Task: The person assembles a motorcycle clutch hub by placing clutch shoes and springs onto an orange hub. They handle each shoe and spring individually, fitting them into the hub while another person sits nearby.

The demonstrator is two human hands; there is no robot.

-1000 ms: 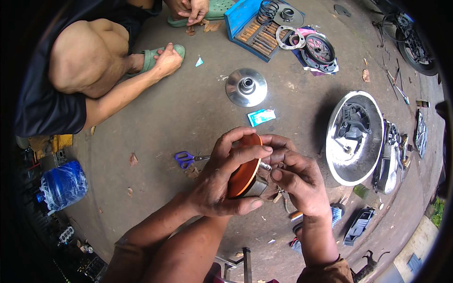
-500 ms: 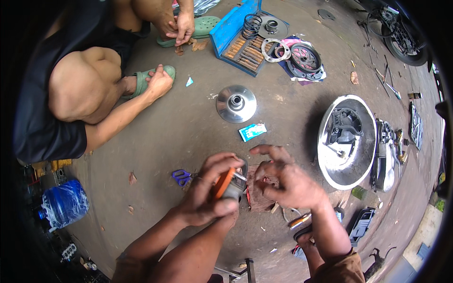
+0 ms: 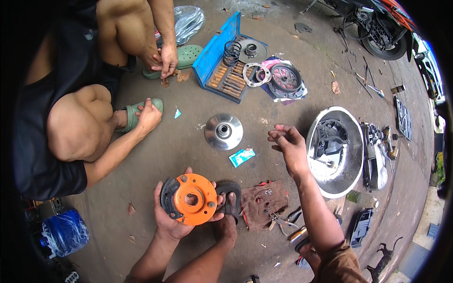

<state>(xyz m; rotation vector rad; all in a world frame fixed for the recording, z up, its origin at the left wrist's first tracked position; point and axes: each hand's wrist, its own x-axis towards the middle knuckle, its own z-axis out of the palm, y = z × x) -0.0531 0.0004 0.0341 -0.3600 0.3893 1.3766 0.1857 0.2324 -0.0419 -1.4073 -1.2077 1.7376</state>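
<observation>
My left hand (image 3: 169, 224) is wrapped round a clutch shoe assembly (image 3: 200, 211), whose orange round plate faces up and has a hole in its middle. A dark curved shoe (image 3: 168, 197) sits at the plate's left edge. My right hand (image 3: 293, 150) is raised to the left of the metal basin (image 3: 309, 141), its fingers loosely bent and apart, with nothing visible in them. Between the hands and farther off, a shiny pulley disc (image 3: 212, 137) lies on the ground, near a blue packet (image 3: 241, 157).
A brown cloth (image 3: 255, 207) with small parts lies beside my sandalled foot, with pliers (image 3: 279, 221) nearby. At the back stands a blue toolbox (image 3: 199, 73) with a coil spring (image 3: 232, 53). Another person (image 3: 78, 113) crouches at left. A motorcycle (image 3: 377, 33) stands far right.
The clutch shoe assembly has turned its orange face up and moved left in my left hand. My right hand has drawn away from it, forward and slightly right. The whole view has shifted.
</observation>
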